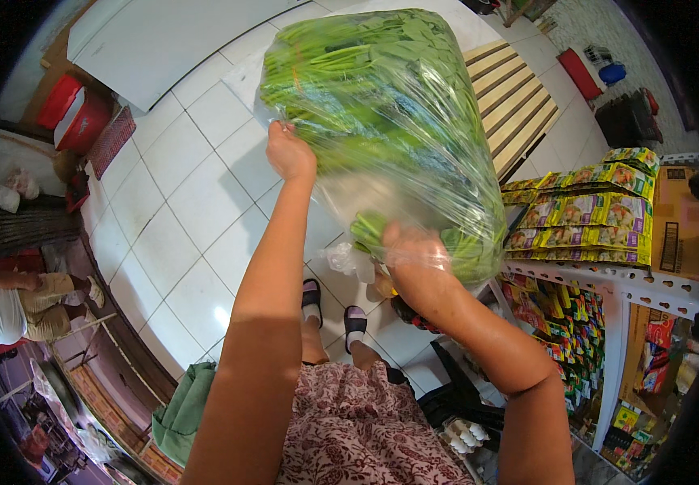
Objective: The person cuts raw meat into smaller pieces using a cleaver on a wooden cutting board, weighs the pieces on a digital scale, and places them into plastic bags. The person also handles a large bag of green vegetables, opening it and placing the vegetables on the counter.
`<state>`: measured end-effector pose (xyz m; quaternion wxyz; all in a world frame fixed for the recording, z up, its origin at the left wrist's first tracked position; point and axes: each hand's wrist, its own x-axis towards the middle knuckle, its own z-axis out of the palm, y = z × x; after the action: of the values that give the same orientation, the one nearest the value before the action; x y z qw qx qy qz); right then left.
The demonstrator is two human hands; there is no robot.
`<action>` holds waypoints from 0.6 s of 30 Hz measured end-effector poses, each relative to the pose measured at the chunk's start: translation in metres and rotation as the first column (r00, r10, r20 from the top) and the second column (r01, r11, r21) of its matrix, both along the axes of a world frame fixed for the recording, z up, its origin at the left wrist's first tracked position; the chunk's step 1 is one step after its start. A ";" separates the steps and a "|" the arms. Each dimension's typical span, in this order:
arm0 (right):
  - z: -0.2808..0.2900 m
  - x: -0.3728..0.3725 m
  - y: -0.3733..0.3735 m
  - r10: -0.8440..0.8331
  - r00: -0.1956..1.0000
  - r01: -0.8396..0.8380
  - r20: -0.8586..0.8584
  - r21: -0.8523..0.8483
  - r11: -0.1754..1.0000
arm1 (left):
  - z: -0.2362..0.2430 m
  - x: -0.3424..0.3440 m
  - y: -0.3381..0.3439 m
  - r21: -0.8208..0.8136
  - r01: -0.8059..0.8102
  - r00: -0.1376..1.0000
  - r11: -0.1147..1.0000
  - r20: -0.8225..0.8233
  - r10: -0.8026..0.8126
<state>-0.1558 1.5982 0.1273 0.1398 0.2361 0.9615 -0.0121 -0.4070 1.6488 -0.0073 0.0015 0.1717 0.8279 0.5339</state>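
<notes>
A large clear plastic bag [414, 162] full of leafy green vegetables [349, 48] fills the upper middle of the view. My left hand [289, 153] is closed on the bag's near left edge, pinching the plastic. Lower right, my right hand [414, 250] reaches in at the bag's mouth, with thin plastic lying over part of it. It is closed around a bunch of greens [368, 229], whose pale green stem ends poke out to its left. Some blur covers these fingers. A crumpled flap of clear plastic [345, 260] hangs just below the bunch.
A slatted wooden surface [511, 89] lies right of the bag. Close by stands a white perforated shelf [648, 279] with rows of yellow sachets [584, 214]. A white cabinet [172, 40] and red cooler [83, 117] stand upper left. Another person [14, 307] is at far left.
</notes>
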 end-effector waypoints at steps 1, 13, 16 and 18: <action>0.000 0.005 -0.003 0.036 0.999 -0.037 0.005 0.063 0.997 | 0.002 0.001 0.000 -0.008 0.001 1.000 1.000 -0.003 -0.001; 0.018 0.075 -0.036 0.340 0.912 -0.377 -0.230 -0.144 0.915 | -0.026 -0.035 -0.005 -0.115 0.150 0.984 0.982 -0.080 -0.160; 0.057 0.071 -0.033 0.177 0.808 -0.366 -0.562 -0.245 0.898 | -0.020 -0.031 -0.053 -0.108 0.398 0.909 0.911 0.177 -0.376; 0.102 0.066 -0.033 0.007 0.724 -0.362 -0.690 -0.371 0.855 | -0.006 -0.018 -0.099 -0.080 0.339 0.940 0.937 0.055 -0.336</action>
<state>-0.0895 1.5654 0.2289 -0.1581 0.0728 0.9314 -0.3197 -0.4251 1.5496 -0.0129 0.1175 0.3000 0.8088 0.4919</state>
